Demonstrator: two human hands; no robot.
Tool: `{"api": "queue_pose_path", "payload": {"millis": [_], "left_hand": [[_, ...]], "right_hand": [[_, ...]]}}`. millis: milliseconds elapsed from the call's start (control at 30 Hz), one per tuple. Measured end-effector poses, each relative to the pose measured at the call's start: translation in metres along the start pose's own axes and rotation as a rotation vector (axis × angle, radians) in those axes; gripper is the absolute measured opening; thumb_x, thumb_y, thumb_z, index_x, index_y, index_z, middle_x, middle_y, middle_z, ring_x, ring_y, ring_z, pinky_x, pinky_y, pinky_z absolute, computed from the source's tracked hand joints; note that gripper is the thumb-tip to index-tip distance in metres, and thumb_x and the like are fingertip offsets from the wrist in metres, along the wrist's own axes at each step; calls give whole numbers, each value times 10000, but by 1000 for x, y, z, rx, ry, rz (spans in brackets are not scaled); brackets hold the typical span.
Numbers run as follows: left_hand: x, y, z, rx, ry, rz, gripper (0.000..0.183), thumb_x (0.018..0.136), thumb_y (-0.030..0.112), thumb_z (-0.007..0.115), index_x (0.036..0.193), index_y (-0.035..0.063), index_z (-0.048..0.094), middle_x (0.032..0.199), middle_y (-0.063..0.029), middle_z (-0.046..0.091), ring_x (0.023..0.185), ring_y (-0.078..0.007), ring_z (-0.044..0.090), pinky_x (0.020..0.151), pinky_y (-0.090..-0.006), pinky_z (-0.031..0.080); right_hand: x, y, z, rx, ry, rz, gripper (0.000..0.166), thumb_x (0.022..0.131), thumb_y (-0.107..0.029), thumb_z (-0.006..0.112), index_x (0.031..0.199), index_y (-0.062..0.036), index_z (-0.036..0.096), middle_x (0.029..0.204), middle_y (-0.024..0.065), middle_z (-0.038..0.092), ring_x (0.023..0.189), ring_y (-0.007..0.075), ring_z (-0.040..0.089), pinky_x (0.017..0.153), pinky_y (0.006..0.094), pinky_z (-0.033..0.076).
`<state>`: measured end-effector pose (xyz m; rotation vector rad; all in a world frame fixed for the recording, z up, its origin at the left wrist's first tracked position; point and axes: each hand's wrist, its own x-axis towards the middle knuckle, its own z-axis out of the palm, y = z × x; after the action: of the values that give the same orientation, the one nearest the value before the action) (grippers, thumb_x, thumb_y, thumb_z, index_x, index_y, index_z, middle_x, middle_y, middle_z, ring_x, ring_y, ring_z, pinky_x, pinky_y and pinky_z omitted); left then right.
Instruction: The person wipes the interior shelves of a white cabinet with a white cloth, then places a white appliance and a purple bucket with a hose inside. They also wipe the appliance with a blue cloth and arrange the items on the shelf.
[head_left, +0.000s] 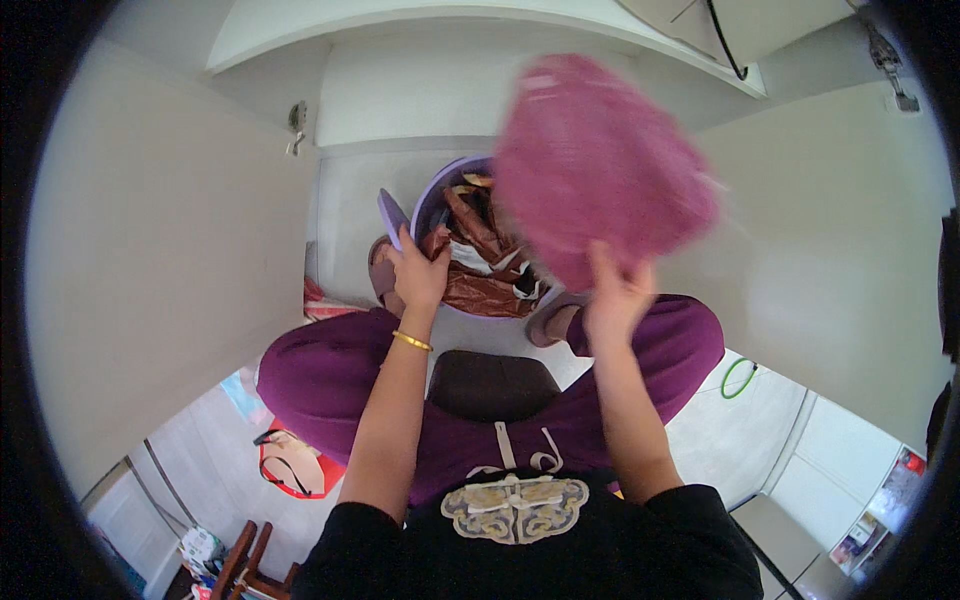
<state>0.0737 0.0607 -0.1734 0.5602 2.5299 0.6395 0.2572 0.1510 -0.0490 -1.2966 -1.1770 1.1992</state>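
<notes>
A round purple plastic tub (421, 196) stands on the floor between my feet, just in front of an open cabinet. Crumpled brown plastic bags (487, 294) with white patches fill it. My left hand (420, 270) is at the tub's left side, its fingers around a flat purple plastic piece (391, 214); whether this joins the tub is hidden. Raised over the tub's right side, my right hand (619, 296) grips the lower edge of a pink bag or cloth (600, 169). Motion blurs the pink item, and it covers part of the tub.
Open cabinet doors flank me, the left door (165, 247) and the right door (817, 240). A white shelf edge (480, 13) crosses above. Behind my left knee lies a red-and-beige bag (292, 465), near a wooden stool (251, 562). A green loop (739, 379) is at right.
</notes>
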Motion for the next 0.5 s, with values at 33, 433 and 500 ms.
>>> {"api": "queue_pose_path", "payload": {"millis": [33, 433, 500], "left_hand": [[0, -3, 3, 24, 22, 18, 827, 736, 313, 714, 1403, 120, 265, 1353, -325, 292, 1062, -445, 531, 858, -466, 472], [-2, 3, 0, -56, -18, -29, 1008, 686, 497, 733, 1432, 85, 194, 1345, -317, 282, 1111, -458, 493, 900, -478, 444], [-11, 8, -4, -1, -50, 14, 1088, 642, 506, 769, 1430, 42, 179, 1333, -302, 291, 1142, -453, 459, 930, -467, 424]], "right_hand": [[0, -14, -19, -52, 104, -156, 106, 819, -48, 684, 902, 3, 642, 894, 48, 657, 775, 120, 584, 736, 260, 467], [-39, 76, 20, -140, -204, -31, 287, 852, -1, 603, 1133, 15, 549, 1081, 76, 609, 961, 132, 560, 848, 264, 440], [-27, 90, 40, -162, -289, -177, 297, 859, 20, 573, 1154, 23, 533, 1067, 63, 596, 973, 126, 551, 852, 265, 438]]}}
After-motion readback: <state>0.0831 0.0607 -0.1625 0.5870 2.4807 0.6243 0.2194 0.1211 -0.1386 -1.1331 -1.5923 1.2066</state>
